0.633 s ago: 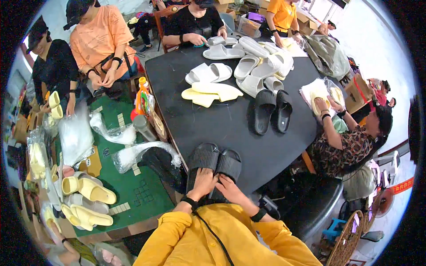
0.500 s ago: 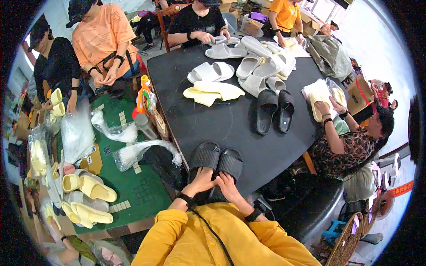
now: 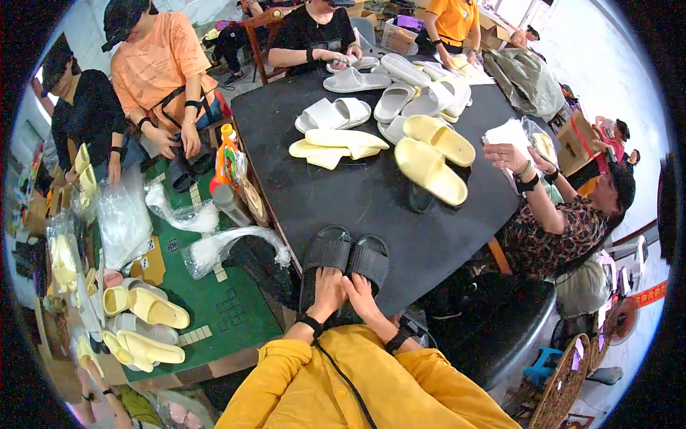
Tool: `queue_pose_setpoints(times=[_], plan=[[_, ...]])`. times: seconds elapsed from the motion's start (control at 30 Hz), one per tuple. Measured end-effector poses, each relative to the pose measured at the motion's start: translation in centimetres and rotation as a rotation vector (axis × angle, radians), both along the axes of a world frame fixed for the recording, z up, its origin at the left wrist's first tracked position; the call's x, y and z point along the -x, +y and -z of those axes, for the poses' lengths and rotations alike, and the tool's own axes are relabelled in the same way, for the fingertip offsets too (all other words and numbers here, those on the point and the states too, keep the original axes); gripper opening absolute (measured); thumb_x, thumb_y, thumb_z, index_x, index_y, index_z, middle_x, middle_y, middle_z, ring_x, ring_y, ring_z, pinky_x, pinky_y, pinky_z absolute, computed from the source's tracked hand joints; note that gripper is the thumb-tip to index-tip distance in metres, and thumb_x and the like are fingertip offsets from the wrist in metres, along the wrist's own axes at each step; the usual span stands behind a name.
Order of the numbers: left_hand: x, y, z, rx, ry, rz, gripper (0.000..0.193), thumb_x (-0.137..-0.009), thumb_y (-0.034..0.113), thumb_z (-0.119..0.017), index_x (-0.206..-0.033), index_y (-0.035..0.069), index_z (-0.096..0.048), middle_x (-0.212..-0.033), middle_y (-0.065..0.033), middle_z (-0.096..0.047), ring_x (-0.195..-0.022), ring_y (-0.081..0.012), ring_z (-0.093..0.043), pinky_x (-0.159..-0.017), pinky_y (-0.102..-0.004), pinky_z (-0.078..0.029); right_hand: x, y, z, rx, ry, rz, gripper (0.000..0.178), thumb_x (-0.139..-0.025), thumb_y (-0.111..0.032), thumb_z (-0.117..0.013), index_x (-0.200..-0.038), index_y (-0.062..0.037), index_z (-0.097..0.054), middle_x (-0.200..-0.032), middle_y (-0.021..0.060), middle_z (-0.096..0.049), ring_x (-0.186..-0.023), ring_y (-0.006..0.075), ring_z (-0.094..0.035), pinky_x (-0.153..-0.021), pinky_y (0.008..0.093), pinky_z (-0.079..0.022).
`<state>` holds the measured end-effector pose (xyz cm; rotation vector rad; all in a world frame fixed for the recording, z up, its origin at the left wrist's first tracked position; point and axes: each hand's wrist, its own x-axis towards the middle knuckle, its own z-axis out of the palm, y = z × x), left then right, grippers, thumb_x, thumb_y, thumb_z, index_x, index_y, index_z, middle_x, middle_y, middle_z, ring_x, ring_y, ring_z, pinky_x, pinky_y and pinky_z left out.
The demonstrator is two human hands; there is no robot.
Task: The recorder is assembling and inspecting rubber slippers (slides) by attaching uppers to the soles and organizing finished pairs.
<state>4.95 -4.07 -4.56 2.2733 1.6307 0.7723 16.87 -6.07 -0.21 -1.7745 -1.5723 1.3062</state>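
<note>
A pair of black slide slippers (image 3: 325,254) lies side by side at the table's near edge, toes pointing away from me. My left hand (image 3: 329,292) grips the left slipper, its fingertips tucked at the strap and out of sight. On the right slipper (image 3: 370,263), my right hand (image 3: 361,297) has its fingers inside near the strap. The two hands almost touch between the slippers. Farther off, a pair of pale yellow slippers (image 3: 432,171) covers most of another black pair (image 3: 420,200).
Grey slippers (image 3: 332,116) and more yellow ones (image 3: 336,146) lie across the black table (image 3: 293,204). Left of it, a green table (image 3: 236,314) bears plastic bags, slippers and an orange bottle (image 3: 227,161). Co-workers sit around; one at the right has a raised hand (image 3: 506,156). A black stool (image 3: 514,329) stands at my right.
My hands and the near black slippers have shifted slightly, and the slippers now sit more evenly. The right-hand co-worker's yellow pair now lies on the far black pair; that co-worker's hand has let go.
</note>
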Motion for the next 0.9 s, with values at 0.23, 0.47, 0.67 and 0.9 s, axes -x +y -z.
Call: queue_pose_setpoints(times=[0.23,0.47,0.67,0.9], plan=[[-1.0,0.9,-2.2,0.265,0.083,-0.111,0.025,-0.072,0.022,-0.062,-0.074,-0.002,-0.064,-0.084,-0.0216,-0.063,-0.089,-0.0368,-0.056,-0.085,-0.0446,-0.036,-1.4,-1.5,-1.2,-0.281,-0.027,-0.085,0.044,-0.088,-0.022,-0.057,-0.125,0.0003,-0.047,-0.124,0.0228,-0.049,-0.119,0.0329,-0.042,-0.099,0.0366,-0.034],[-1.1,0.7,-4.0,0.25,0.051,-0.163,0.039,-0.071,0.033,-0.068,-0.084,-0.004,-0.065,-0.091,-0.0199,-0.064,-0.094,-0.0351,-0.056,-0.087,-0.0455,-0.036,-5.0,4.9,-6.9,-0.15,0.162,0.079,0.02,-0.09,-0.01,-0.052,-0.102,0.0005,-0.063,-0.089,0.0081,-0.067,-0.073,0.0104,-0.063,-0.06,0.0239,-0.049],[-1.2,0.9,-3.3,0.237,0.117,-0.145,0.046,-0.073,0.043,-0.067,-0.082,-0.002,-0.065,-0.088,-0.0189,-0.064,-0.092,-0.0346,-0.056,-0.086,-0.0459,-0.037,-4.2,12.9,-0.5,-0.137,0.139,0.232,0.023,-0.086,-0.014,-0.058,-0.102,0.0007,-0.063,-0.086,0.009,-0.068,-0.063,0.0156,-0.065,-0.057,0.0276,-0.051],[-0.8,0.9,-2.6,0.366,0.126,-0.115,0.051,-0.076,0.042,-0.065,-0.094,-0.006,-0.062,-0.095,-0.0213,-0.063,-0.097,-0.0366,-0.054,-0.09,-0.0486,-0.035,-2.6,15.2,1.0,-0.217,-0.467,-0.008,0.025,-0.081,-0.02,-0.064,-0.095,0.0015,-0.064,-0.078,0.0125,-0.068,-0.06,0.0177,-0.065,-0.057,0.0291,-0.052]])
